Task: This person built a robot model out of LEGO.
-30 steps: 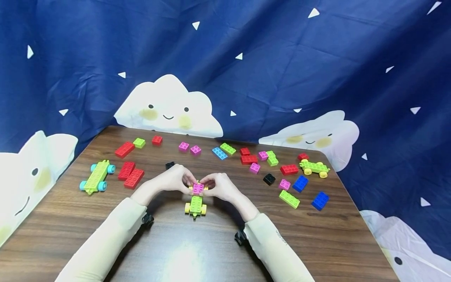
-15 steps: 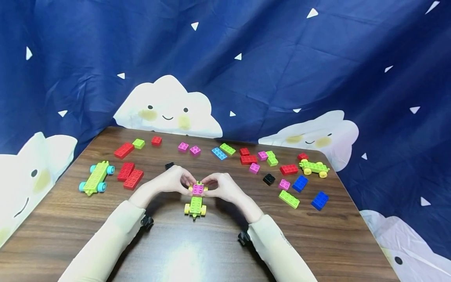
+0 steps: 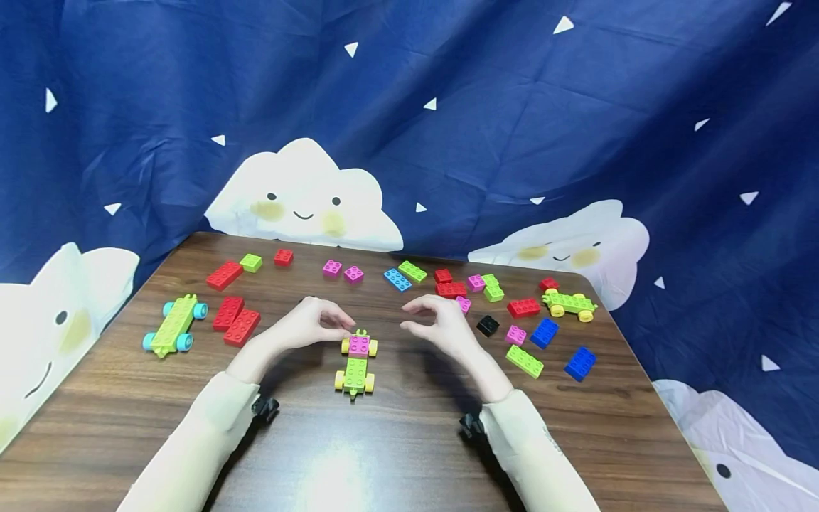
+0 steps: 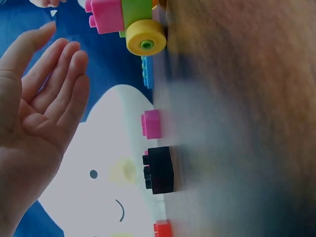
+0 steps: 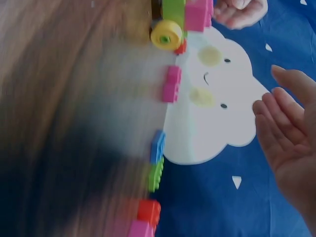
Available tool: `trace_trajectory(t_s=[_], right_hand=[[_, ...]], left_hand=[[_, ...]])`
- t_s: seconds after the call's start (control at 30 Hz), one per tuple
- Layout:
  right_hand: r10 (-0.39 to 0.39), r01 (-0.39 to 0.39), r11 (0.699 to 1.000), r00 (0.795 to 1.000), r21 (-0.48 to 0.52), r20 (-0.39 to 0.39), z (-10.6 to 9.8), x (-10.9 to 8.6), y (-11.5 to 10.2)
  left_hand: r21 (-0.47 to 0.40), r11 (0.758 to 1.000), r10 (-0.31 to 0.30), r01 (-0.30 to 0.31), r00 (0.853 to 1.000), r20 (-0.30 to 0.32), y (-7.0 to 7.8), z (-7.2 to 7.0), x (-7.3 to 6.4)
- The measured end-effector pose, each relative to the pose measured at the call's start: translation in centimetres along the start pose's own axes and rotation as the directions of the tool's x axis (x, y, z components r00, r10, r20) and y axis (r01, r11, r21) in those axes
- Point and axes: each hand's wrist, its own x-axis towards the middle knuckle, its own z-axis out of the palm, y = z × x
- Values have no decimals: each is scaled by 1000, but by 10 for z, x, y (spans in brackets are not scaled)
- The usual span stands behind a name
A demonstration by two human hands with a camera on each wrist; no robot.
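Note:
A lime-green toy car base (image 3: 355,375) with yellow wheels stands in the middle of the table. On its far end sits a pink brick (image 3: 359,345), seen from the side in the left wrist view as a pink block (image 4: 107,16) on the green base. My left hand (image 3: 313,323) hovers just left of the pink brick, fingers relaxed and holding nothing. To the right, clearly apart from the car, my right hand (image 3: 443,326) is raised with thumb and fingers spread. Both palms look bare in the wrist views.
A green base with blue wheels (image 3: 175,325) and red bricks (image 3: 242,327) lie at left. At right are a black brick (image 3: 488,326), blue bricks (image 3: 581,363) and another yellow-wheeled base (image 3: 569,304). A black brick (image 4: 161,170) stands behind the left hand.
Both hands have let go of the pink brick, which stays on the car base. The right hand has moved away to the right; the left has drawn back slightly left.

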Motion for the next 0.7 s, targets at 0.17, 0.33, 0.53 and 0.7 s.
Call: trace_trajectory(t_s=[0.17, 0.33, 0.53, 0.7], right_hand=[[-78, 74, 997, 984, -28, -160, -21, -7, 11], [-84, 71, 996, 963, -61, -258, -44, -20, 20], [-22, -7, 996, 947, -91, -320, -70, -39, 39], [11, -59, 990, 938, -128, -348, -89, -55, 65]], left_hand=[[18, 1000, -9, 10, 999, -42, 0, 3, -1], [31, 999, -9, 10, 999, -36, -2, 5, -2], [10, 1000, 5, -5, 1000, 5, -2, 6, -2], [8, 1000, -2, 2, 999, 33, -1, 6, -2]])
